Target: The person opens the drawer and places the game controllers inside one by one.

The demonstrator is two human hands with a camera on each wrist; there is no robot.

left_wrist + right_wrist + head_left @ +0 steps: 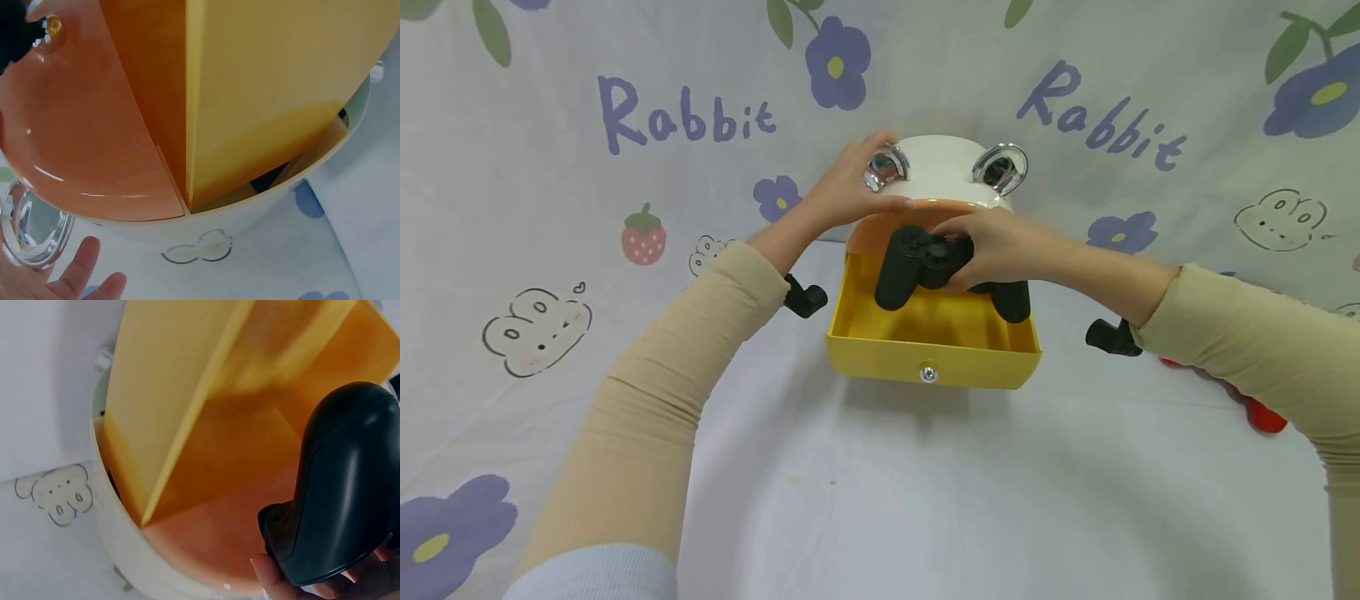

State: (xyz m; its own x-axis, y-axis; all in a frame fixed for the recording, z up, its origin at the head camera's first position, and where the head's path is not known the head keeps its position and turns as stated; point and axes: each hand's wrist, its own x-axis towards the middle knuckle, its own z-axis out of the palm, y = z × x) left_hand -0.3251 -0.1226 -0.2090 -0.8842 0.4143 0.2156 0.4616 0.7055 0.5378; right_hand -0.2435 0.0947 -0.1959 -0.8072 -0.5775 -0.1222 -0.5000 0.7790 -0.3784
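A round white container (942, 162) carries a chrome ring on each side of its top, an orange front panel (81, 131) and a pulled-out yellow drawer (928, 358) with a small clear knob. My left hand (850, 183) rests at its upper left corner, thumb along the front edge, fingers straight beside the chrome ring (887, 167). In my right hand (1007, 246) I grip a black game controller (901, 268) by its middle, above the drawer. One controller handle (350, 481) fills the lower right of the right wrist view, partly hiding the fingers.
Behind is a white cloth (700, 192) printed with flowers and rabbits. A red object (1266, 417) lies at the right, partly hidden by my right sleeve. Black mounts (805, 298) stick out from both wrists. White cloth also covers the surface in front of the drawer.
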